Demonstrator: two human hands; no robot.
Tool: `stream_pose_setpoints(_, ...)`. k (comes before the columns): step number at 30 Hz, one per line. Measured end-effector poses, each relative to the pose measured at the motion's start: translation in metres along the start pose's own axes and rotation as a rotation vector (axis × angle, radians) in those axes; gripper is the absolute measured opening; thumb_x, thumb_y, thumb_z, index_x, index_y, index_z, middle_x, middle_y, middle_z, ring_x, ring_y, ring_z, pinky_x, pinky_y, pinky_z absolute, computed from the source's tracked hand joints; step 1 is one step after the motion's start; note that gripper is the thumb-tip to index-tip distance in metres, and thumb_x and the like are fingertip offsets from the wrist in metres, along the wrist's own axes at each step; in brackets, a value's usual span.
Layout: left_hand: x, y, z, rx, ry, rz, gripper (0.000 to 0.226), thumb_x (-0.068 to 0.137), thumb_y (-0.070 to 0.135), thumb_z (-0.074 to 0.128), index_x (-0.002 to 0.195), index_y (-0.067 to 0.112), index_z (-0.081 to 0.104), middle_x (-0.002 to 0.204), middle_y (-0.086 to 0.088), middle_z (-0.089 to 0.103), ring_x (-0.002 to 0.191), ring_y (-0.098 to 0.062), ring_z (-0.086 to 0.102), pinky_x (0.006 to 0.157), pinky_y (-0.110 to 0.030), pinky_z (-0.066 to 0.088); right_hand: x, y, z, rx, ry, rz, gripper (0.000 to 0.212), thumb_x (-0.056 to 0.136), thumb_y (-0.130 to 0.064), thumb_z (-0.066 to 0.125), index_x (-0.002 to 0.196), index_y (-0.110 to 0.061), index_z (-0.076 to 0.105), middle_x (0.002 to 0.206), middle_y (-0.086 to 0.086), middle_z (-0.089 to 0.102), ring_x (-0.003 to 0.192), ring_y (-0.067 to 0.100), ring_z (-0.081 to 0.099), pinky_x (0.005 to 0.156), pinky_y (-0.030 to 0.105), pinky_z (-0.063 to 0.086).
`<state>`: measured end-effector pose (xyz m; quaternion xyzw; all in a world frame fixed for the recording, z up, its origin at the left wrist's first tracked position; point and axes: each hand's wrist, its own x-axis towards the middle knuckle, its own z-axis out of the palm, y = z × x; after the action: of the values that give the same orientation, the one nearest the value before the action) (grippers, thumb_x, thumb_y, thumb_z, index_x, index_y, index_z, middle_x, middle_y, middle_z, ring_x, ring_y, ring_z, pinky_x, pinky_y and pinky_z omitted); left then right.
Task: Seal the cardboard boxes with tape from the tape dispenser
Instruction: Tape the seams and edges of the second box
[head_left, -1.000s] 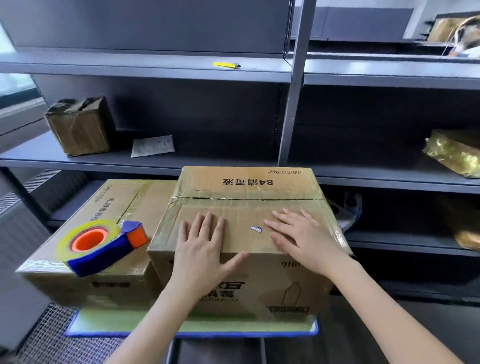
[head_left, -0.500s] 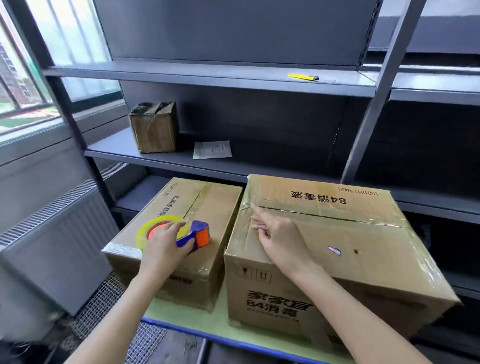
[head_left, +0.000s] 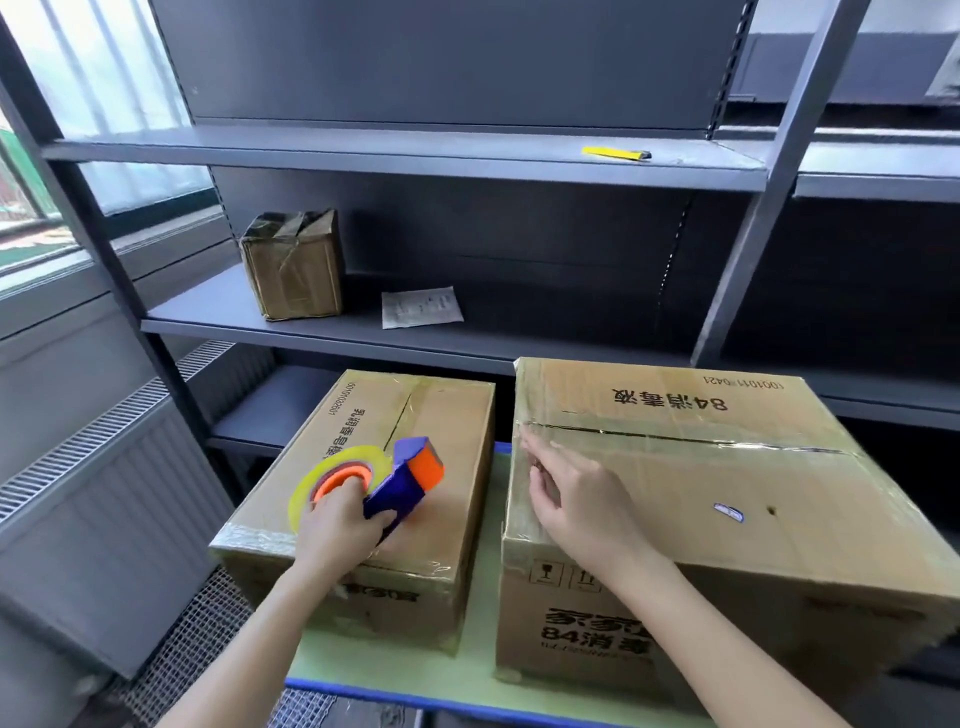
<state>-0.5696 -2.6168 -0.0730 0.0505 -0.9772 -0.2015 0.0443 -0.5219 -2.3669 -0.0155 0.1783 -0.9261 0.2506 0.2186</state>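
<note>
1. The left hand (head_left: 337, 525) is gripping the tape dispenser (head_left: 402, 486) by its blue handle, fingers curled round it.
2. The dispenser is tilting over the top of the smaller cardboard box (head_left: 447, 415); whether it is touching the box I cannot tell.
3. The right hand (head_left: 576, 506) is lying with straight fingers on the larger cardboard box (head_left: 727, 493), fingertips (head_left: 527, 439) touching the left end of its taped seam — holding nothing.
4. Both boxes are standing side by side, a gap between them, on a green mat (head_left: 395, 675).

large box (head_left: 727, 493) near corner cut off by right edge, paper slip (head_left: 421, 307) print too small to read
</note>
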Motion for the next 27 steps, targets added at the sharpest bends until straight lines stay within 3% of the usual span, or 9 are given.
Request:
stream_pose_setpoints(3, 0.0, 0.017, -0.015, -0.547, -0.029, -0.087, 0.021, 0.083, 0.024, 0.069, 0.081, 0.009, 0.055, 0.084, -0.011, 0.064, 0.079, -0.03, 0.061, 0.071, -0.042, 0.05, 0.005, -0.01, 0.001, -0.076, 0.14, -0.049, 0.034, 0.086, -0.024, 0.05, 0.109, -0.008, 0.069, 0.094, 0.002, 0.074, 0.087, 0.016, 0.07, 0.083, 0.038, 0.057)
stream_pose_setpoints(8, -0.028, 0.086, -0.053, -0.865, 0.165, 0.095, 0.019, 0.081, 0.013, 0.072, 0.092, 0.011, 0.056, 0.081, 0.001, 0.062, 0.072, -0.001, 0.06, 0.065, -0.017, 0.049, 0.025, -0.052, -0.004, 0.451, -0.087, 0.376, 0.062, 0.081, -0.058, 0.053, 0.128, -0.019, 0.053, 0.111, -0.006, 0.065, 0.101, 0.008, 0.06, 0.089, 0.03, 0.05)
stream_pose_setpoints(10, -0.038, 0.112, -0.064, -0.905, 0.232, 0.172, 0.025, 0.078, 0.013, 0.075, 0.088, 0.019, 0.053, 0.079, 0.0, 0.063, 0.071, -0.011, 0.06, 0.067, -0.026, 0.05, 0.038, -0.068, -0.009, 0.82, -0.089, 0.474, 0.058, 0.071, -0.054, 0.066, 0.118, -0.023, 0.053, 0.1, -0.013, 0.066, 0.093, 0.003, 0.061, 0.084, 0.024, 0.049)
stream_pose_setpoints(12, -0.045, 0.134, -0.065, -0.907, 0.297, 0.235, 0.03, 0.076, 0.009, 0.075, 0.092, 0.02, 0.052, 0.081, 0.004, 0.063, 0.072, -0.011, 0.058, 0.063, -0.021, 0.047, 0.048, -0.074, -0.019, 1.007, 0.051, 0.524, 0.042, 0.074, -0.034, 0.077, 0.106, -0.018, 0.055, 0.087, -0.009, 0.065, 0.081, 0.004, 0.061, 0.074, 0.018, 0.048)
stream_pose_setpoints(16, -0.056, 0.173, -0.062, -1.006, 0.218, 0.52, 0.039, 0.078, -0.006, 0.065, 0.106, 0.017, 0.05, 0.098, 0.008, 0.062, 0.087, -0.001, 0.059, 0.075, -0.011, 0.044, 0.052, -0.055, -0.049, 0.971, 0.309, 0.482, 0.039, 0.07, -0.014, 0.081, 0.099, -0.01, 0.055, 0.092, 0.007, 0.067, 0.082, 0.014, 0.065, 0.073, 0.022, 0.053)
stream_pose_setpoints(19, -0.051, 0.187, -0.056, -0.95, 0.063, 0.674, 0.037, 0.081, 0.018, 0.06, 0.117, 0.016, 0.052, 0.099, 0.021, 0.062, 0.092, 0.007, 0.058, 0.079, -0.009, 0.043, 0.049, -0.024, -0.078, 0.876, 0.327, 0.437, 0.034, 0.073, -0.009, 0.078, 0.097, -0.007, 0.055, 0.087, 0.01, 0.066, 0.076, 0.014, 0.061, 0.069, 0.022, 0.051)
stream_pose_setpoints(21, -0.044, 0.193, -0.063, -0.918, 0.05, 0.621, 0.041, 0.072, 0.034, 0.047, 0.108, 0.023, 0.065, 0.086, 0.02, 0.07, 0.086, 0.003, 0.065, 0.077, -0.019, 0.051, 0.044, -0.001, -0.094, 0.75, 0.267, 0.41, 0.033, 0.072, -0.01, 0.079, 0.094, -0.012, 0.054, 0.083, 0.004, 0.065, 0.076, 0.014, 0.06, 0.068, 0.024, 0.05)
stream_pose_setpoints(24, -0.03, 0.209, -0.083, -0.922, 0.224, 0.553, 0.031, 0.073, 0.034, 0.039, 0.069, 0.024, 0.068, 0.062, 0.009, 0.067, 0.063, -0.012, 0.063, 0.059, -0.03, 0.049, 0.036, 0.027, -0.117, 0.602, 0.116, 0.355, 0.044, 0.064, -0.019, 0.084, 0.096, -0.023, 0.054, 0.084, -0.007, 0.065, 0.079, 0.012, 0.062, 0.07, 0.028, 0.052)
stream_pose_setpoints(27, -0.012, 0.239, -0.102, -1.073, 0.038, 0.341, 0.032, 0.094, 0.028, 0.045, 0.077, 0.01, 0.065, 0.067, -0.003, 0.061, 0.066, -0.017, 0.058, 0.066, -0.033, 0.049, 0.029, 0.048, -0.141, 0.504, -0.052, 0.323, 0.049, 0.063, -0.014, 0.078, 0.1, -0.029, 0.05, 0.086, -0.008, 0.062, 0.078, 0.01, 0.06, 0.065, 0.026, 0.051)
